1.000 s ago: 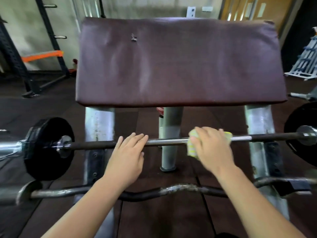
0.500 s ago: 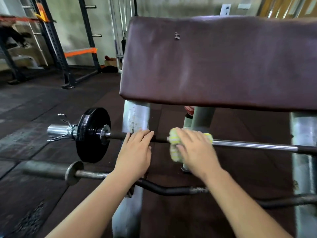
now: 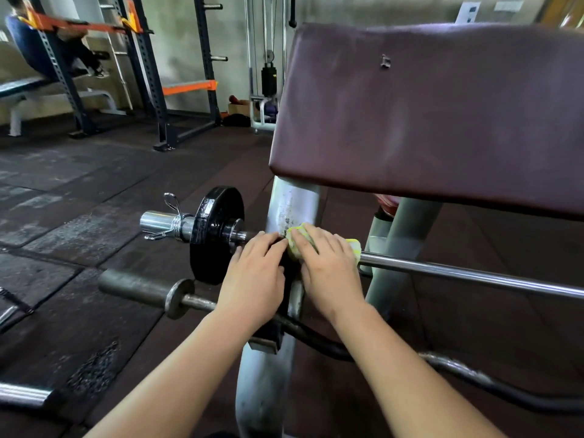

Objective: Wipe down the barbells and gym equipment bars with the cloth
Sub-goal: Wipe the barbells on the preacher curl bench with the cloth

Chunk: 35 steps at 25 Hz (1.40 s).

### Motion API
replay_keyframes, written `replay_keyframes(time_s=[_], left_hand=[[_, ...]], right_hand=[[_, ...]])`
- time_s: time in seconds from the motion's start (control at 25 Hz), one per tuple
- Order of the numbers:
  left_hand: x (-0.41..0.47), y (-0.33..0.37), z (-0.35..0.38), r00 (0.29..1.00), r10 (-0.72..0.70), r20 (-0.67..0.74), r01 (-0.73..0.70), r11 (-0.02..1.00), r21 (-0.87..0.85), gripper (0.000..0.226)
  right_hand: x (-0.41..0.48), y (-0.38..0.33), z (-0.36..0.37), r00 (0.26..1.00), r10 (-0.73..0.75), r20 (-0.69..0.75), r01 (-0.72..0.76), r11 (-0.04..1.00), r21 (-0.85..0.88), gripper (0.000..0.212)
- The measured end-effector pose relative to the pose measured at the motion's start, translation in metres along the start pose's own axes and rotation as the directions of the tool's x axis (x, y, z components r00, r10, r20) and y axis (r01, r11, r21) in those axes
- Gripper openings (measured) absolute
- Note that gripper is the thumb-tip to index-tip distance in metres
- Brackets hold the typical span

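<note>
Nearest, two bare forearms rise from the bottom edge, from about 6 and 5 o'clock, toward the centre. Between them stands a grey steel post (image 3: pixel 262 390) of the bench frame, scuffed and upright.

Across it, from 9 to 4 o'clock, lies a curl bar (image 3: pixel 202 303): a dull sleeve and collar at its left end, a dark bent shaft running behind both wrists and out toward the right edge. At 8 o'clock another chrome bar end (image 3: pixel 22 396) pokes in from the left edge.

The left hand (image 3: pixel 254 279) lies palm down over the barbell (image 3: pixel 467 275), fingers pressed together and curled over the top, fingertips just beside the inner collar. The right hand (image 3: pixel 328 270) sits just to the right of it, the two nearly touching, fingers together and curved over a yellow-green cloth (image 3: pixel 354 248) that wraps the bar; cloth shows at the fingertips and past the knuckles at the right. Whether the thumbs close underneath cannot be told.

The barbell runs from 9 o'clock of the hands to the right edge at 3 o'clock. Left of the hands sits a black plate (image 3: pixel 211 235), then a spring clip (image 3: pixel 173 222) on the chrome sleeve.

Above, at 1 to 2 o'clock, a maroon pad (image 3: pixel 442 112) fills the view, worn and with a small tear.

Farther, at 11 o'clock, a black rack (image 3: pixel 151 77) with orange arms stands on the dark rubber floor (image 3: pixel 79 191), a cable stack at 12. At 10 o'clock a person (image 3: pixel 34 49) sits on a bench.
</note>
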<state>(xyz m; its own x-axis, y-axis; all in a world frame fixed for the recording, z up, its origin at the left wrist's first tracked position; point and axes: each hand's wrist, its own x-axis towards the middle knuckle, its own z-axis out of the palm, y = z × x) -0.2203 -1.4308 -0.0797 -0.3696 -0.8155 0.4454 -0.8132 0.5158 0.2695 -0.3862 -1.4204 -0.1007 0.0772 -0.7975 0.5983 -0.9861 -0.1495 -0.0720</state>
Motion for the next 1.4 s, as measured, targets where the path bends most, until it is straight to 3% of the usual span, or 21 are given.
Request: replay_keyframes(time_s=[0.28,0.56,0.8,1.04,1.4], left_hand=[[0.013,0.029,-0.004,1.000,-0.022,-0.014,0.021,0.997,-0.069,0.054],[0.060,0.072,-0.095,0.985,-0.087,0.149,0.102,0.990,-0.098,0.056],[0.095,0.121,-0.226,0.973,-0.134,0.188,0.158,0.980,-0.123,0.057],[0.087,0.161,-0.335,0.967,-0.163,0.197,0.197,0.966,-0.166,0.059],[0.035,0.135,-0.404,0.961,-0.197,0.194,0.214,0.975,-0.067,0.058]], right_hand=[[0.010,0.030,-0.022,0.987,-0.139,-0.079,0.150,0.975,0.161,0.050],[0.057,0.037,-0.118,0.992,-0.029,0.119,-0.004,0.963,0.269,0.050],[0.123,0.017,-0.253,0.984,0.034,0.173,-0.093,0.933,0.347,0.057],[0.152,-0.013,-0.364,0.966,0.074,0.247,-0.183,0.872,0.453,0.047],[0.149,-0.081,-0.401,0.947,0.023,0.320,-0.203,0.816,0.542,0.046]])
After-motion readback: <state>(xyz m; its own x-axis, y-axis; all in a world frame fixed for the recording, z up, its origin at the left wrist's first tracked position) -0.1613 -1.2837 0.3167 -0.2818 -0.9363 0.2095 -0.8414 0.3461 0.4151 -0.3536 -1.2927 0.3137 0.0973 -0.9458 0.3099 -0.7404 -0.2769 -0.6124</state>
